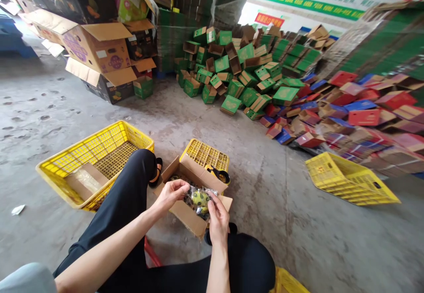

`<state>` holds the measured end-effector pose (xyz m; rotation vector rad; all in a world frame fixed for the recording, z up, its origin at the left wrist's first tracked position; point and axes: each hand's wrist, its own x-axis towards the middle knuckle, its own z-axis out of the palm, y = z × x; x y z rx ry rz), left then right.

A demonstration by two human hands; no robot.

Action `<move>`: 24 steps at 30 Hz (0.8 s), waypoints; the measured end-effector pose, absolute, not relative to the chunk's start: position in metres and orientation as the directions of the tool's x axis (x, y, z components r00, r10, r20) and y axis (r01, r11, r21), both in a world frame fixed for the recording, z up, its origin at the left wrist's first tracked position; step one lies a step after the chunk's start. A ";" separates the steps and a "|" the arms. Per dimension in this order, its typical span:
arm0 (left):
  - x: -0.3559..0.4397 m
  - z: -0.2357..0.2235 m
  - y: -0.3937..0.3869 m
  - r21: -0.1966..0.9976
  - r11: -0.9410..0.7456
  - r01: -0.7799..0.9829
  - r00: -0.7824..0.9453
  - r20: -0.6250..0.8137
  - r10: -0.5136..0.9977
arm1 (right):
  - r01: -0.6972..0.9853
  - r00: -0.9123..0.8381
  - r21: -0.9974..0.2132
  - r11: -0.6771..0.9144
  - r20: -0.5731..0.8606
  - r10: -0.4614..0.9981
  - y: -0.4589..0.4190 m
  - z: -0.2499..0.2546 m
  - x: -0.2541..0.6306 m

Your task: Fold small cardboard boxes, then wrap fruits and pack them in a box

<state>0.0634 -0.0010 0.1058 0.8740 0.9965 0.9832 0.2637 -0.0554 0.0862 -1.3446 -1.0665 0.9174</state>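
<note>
- Head view, lower centre: left hand (174, 192) pinches clear wrapping (202, 211) around a spotted green item (200, 198), perhaps fruit.
- Right hand (218, 215) pinches its other side.
- Open carton (189, 218) sits beneath.

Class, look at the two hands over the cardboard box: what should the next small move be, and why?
A sensible move might be lowering the clear-wrapped green bundle slightly: the left hand and right hand hold it from opposite sides, over the cardboard box, whose flaps stand open.
</note>
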 end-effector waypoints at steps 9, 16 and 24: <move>0.067 0.104 -0.008 0.870 0.340 -0.357 0.451 -0.158 0.879 | 0.019 0.307 -1.000 -0.001 0.005 0.952 -0.053 0.070 0.269; 0.069 0.100 -0.006 0.846 0.420 -0.329 0.349 -0.305 0.886 | -0.025 0.370 -0.998 -0.062 -0.067 0.927 -0.052 0.055 0.274; 0.077 0.098 -0.009 0.797 0.470 -0.380 0.305 -0.372 0.877 | 0.050 0.398 -0.996 -0.070 -0.044 0.917 -0.051 0.054 0.276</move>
